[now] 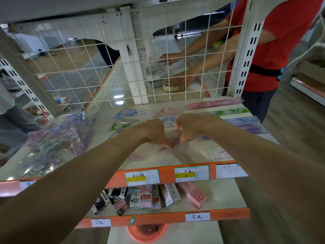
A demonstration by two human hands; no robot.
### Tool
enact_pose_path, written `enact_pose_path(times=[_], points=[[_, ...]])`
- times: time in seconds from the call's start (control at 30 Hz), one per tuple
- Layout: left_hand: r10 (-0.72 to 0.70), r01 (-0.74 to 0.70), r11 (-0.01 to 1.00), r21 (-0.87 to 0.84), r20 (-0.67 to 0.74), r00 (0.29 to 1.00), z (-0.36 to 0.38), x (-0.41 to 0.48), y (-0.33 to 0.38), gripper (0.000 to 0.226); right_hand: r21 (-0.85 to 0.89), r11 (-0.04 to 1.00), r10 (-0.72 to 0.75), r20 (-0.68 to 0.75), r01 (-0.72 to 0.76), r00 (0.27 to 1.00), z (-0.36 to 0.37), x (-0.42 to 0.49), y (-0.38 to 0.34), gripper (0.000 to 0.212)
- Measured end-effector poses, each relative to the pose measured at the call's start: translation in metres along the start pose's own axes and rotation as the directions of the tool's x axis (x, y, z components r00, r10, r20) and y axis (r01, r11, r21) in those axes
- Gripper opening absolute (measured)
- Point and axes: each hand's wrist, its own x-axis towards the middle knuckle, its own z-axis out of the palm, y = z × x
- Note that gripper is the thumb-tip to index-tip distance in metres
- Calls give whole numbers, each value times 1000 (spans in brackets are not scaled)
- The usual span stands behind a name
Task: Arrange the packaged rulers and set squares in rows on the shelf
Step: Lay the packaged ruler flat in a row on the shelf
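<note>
Both hands meet over the middle of the white shelf (221, 156). My left hand (153, 132) and my right hand (193, 126) pinch the same clear packaged set (171, 138), purple-pink and blurred, just above the shelf. Behind them lie set squares in a row: a blue one (130, 113), a pink one (167, 111), a green one (123, 125). At the right, rulers lie in rows: pink (214, 103), green (228, 111), blue-purple (244, 119). A heap of clear packets (58, 140) sits at the left.
A wire grid panel (123, 67) closes the back of the shelf. Behind it a person in a red shirt (281, 41) handles jars. An orange price rail (168, 175) edges the front. Boxes of stationery (146, 198) fill the shelf below; a red basin (146, 234) sits under that.
</note>
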Motion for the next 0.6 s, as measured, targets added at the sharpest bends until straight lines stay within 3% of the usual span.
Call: enact_pose_path(times=[0.17,0.4,0.6], points=[[34,-35,999,-11,-65,997,4,4,-3,32,7,1000,2,-37,-1,999,2,-1,-1,50],[37,-31,998,57,-105,994,6,3,1,32,-43,999,6,-35,-7,999,2,-2,-7,40],[47,-31,991,129,-120,992,7,2,6,18,-115,993,13,-51,-19,999,2,0,-12,26]])
